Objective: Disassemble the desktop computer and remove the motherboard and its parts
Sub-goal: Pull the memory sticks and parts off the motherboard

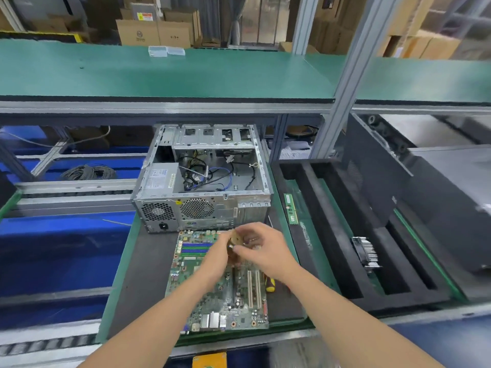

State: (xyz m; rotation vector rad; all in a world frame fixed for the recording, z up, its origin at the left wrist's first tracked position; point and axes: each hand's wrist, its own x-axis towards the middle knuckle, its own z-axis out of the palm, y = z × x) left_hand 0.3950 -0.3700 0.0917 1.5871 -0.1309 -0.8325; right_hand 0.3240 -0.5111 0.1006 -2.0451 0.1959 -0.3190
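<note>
Above green motherboard (220,296), left hand (215,258) and right hand (263,248) pinch brownish round part (236,239).

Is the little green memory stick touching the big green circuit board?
Apart. The head view shows the little green memory stick lying right of the big green circuit board, with dark mat between them.

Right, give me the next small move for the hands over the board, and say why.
Probably lift the small brown part clear of the motherboard and carry it to the foam tray on the right. The left hand and right hand both pinch it above the board, and a memory stick and heatsink lie in that tray.
</note>
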